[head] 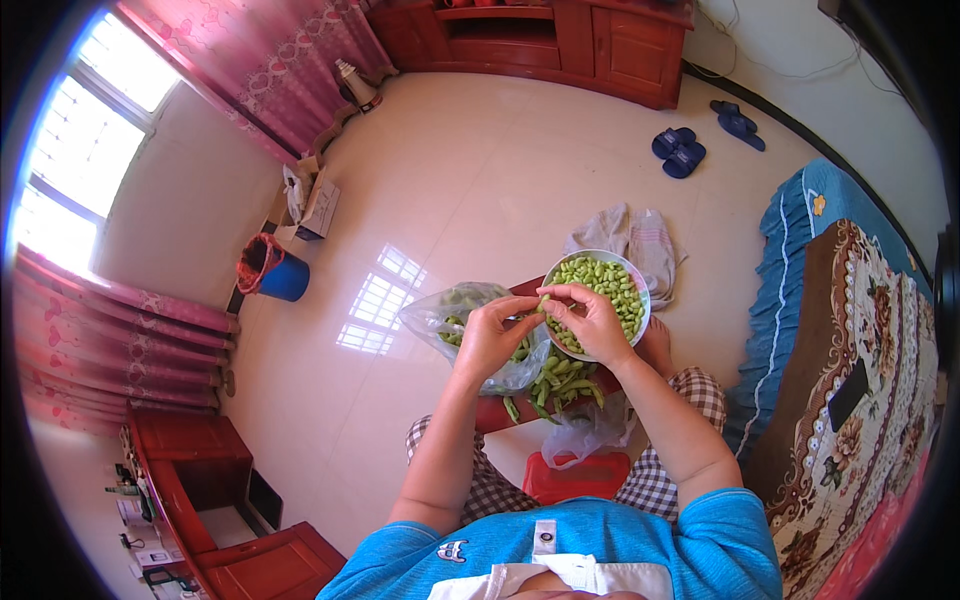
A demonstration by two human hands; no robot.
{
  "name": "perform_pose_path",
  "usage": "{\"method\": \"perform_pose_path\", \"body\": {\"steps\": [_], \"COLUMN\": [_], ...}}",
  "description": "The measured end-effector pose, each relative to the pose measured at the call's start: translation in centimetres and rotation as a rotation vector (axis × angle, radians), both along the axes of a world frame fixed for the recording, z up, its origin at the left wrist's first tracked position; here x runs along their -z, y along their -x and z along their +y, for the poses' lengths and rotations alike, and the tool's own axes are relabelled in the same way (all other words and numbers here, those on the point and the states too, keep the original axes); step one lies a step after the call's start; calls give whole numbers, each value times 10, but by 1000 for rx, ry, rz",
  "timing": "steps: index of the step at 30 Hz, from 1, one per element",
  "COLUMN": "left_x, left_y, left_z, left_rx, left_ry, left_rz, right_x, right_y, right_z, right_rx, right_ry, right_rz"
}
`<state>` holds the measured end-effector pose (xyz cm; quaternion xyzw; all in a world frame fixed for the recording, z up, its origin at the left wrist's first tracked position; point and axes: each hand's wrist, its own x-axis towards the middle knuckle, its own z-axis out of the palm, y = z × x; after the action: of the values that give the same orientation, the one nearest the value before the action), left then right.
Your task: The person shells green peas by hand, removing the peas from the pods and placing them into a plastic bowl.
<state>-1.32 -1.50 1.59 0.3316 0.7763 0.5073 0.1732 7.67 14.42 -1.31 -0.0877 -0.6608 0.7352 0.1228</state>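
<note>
Between the fingertips of my left hand [495, 330] and my right hand [591, 321] is a small green bean pod [543, 303], partly covered by the fingers. Under my right hand stands a round white bowl [643, 287], well filled with shelled green beans [600, 276]. A clear plastic bag [429, 309] holding more pods lies beneath and beyond my left hand. Loose green pods [564, 381] are heaped beside the bowl, on a dark red low table [491, 421] before my knees. My wrists and fingers hide part of the bag and bowl.
A crumpled clear bag [589, 433] hangs at the table's near edge above a red plastic stool [577, 480]. Greyish cloth sacking [651, 244] lies beyond the bowl. At left are a blue bin [286, 277] and a cardboard box [321, 206]. A covered bed or sofa [780, 315] stands right.
</note>
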Motion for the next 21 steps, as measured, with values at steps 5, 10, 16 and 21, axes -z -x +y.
{"method": "perform_pose_path", "body": {"steps": [5, 10, 16, 21], "left_x": [-3, 2, 3, 6], "left_y": [-3, -1, -7, -9], "left_z": [4, 2, 6, 8], "left_rx": [22, 44, 31, 17], "left_ry": [78, 58, 28, 2], "left_rz": [-54, -45, -20, -45], "right_x": [7, 1, -9, -10], "right_y": [0, -1, -4, -4], "right_z": [3, 1, -1, -4], "right_rx": [10, 42, 180, 223], "right_ry": [-29, -58, -313, -290], "right_rz": [23, 39, 109, 123]}}
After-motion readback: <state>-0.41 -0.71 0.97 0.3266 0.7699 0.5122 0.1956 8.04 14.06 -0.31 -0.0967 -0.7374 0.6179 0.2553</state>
